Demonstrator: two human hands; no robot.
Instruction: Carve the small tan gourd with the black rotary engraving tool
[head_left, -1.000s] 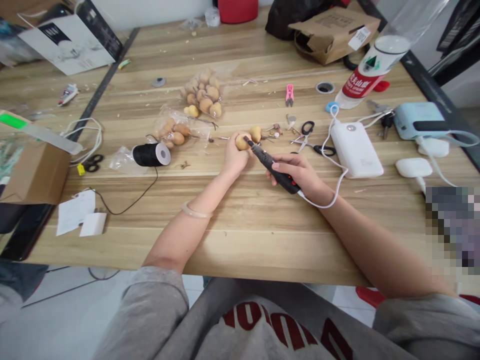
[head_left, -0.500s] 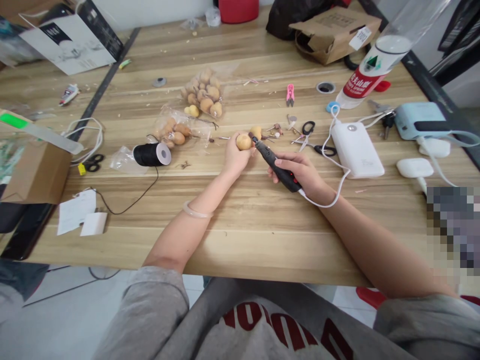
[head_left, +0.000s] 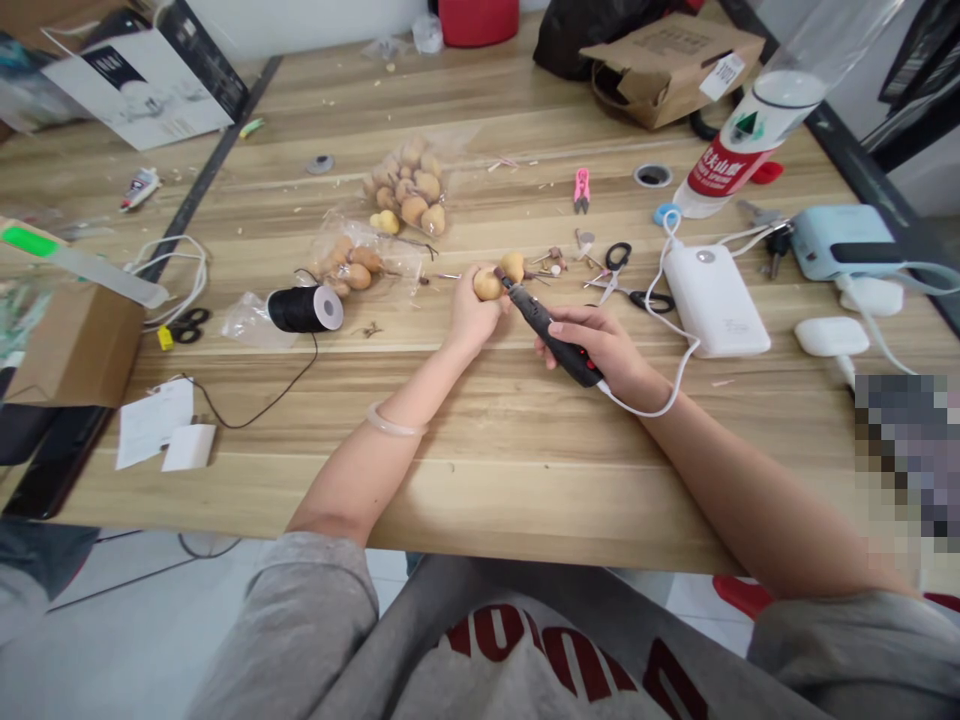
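Observation:
A small tan gourd (head_left: 487,284) is held in my left hand (head_left: 474,315), near the middle of the table. My right hand (head_left: 592,345) is wrapped round a black rotary tool (head_left: 553,338), whose dark tip touches or nearly touches the gourd's right side. A white cable runs from the tool to a white power bank (head_left: 716,300). Just behind the held gourd lies another pale gourd (head_left: 513,266). Small tool bits (head_left: 555,268) are scattered to its right. Two clear bags, one with several gourds (head_left: 409,185) and one with browner ones (head_left: 352,268), lie further left.
Black scissors (head_left: 616,258) and pink snips (head_left: 581,190) lie beyond my right hand. A tall bottle (head_left: 724,165) stands at the back right. On the left are a black thread spool (head_left: 304,309), papers (head_left: 155,422) and a cardboard box (head_left: 79,345).
The tool's tip has shifted slightly left and down against the gourd. My left hand and the gourd look almost unmoved.

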